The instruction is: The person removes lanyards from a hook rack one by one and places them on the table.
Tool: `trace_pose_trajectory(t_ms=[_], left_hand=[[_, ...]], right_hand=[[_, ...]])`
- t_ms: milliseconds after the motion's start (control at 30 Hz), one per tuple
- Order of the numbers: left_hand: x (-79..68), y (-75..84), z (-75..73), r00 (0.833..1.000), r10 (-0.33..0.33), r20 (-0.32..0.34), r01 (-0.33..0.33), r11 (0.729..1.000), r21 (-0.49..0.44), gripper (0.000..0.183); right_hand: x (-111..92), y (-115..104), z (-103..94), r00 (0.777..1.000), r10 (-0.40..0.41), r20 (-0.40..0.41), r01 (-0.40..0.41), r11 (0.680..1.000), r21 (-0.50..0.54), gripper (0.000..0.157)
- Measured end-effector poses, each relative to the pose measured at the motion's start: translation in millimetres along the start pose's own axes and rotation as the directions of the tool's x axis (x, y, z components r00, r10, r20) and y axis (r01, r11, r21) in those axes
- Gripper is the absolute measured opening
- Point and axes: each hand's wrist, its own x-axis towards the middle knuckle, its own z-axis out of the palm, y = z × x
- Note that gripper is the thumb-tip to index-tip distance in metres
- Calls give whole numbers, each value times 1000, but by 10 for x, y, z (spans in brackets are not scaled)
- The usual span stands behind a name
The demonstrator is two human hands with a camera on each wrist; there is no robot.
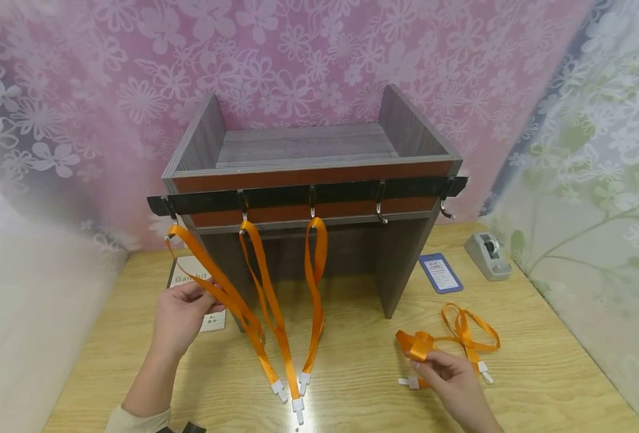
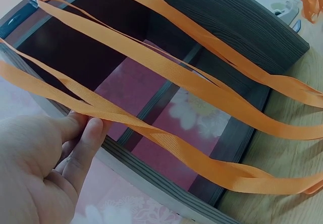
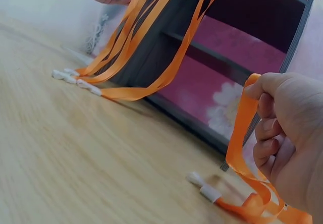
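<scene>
Three orange lanyards with white clips hang from hooks on a dark rail (image 1: 341,192). My left hand (image 1: 181,313) pinches the leftmost lanyard (image 1: 249,319) a little below its hook; in the left wrist view, thumb and finger meet at the strap's edge. Beside it hang the middle lanyard (image 1: 272,288) and the third lanyard (image 1: 316,282), their clips down by the tabletop. Over the table at right, my right hand (image 1: 452,385) holds another orange lanyard (image 1: 421,347) between thumb and index finger, strap folded into a loop. A loose orange lanyard (image 1: 463,331) lies just behind that hand.
The rail runs across the front of a grey wooden shelf (image 1: 308,144). Two further hooks (image 1: 381,210) stick out on its right. A blue card holder (image 1: 441,273) and a tape dispenser (image 1: 488,257) sit at back right; a white booklet (image 1: 189,269) lies behind my left hand.
</scene>
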Motion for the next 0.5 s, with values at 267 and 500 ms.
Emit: trace_pose_trajectory(t_ms=[267, 500], left_hand=[[20, 34, -11, 1000, 0, -2, 0, 1000, 22, 27], [-24, 7, -19, 999, -47, 0, 47, 998, 33, 29]], right_hand=[[-19, 103, 32, 997, 82, -15, -83, 993, -81, 12], [-68, 248, -17, 986, 149, 81, -142, 986, -87, 19]])
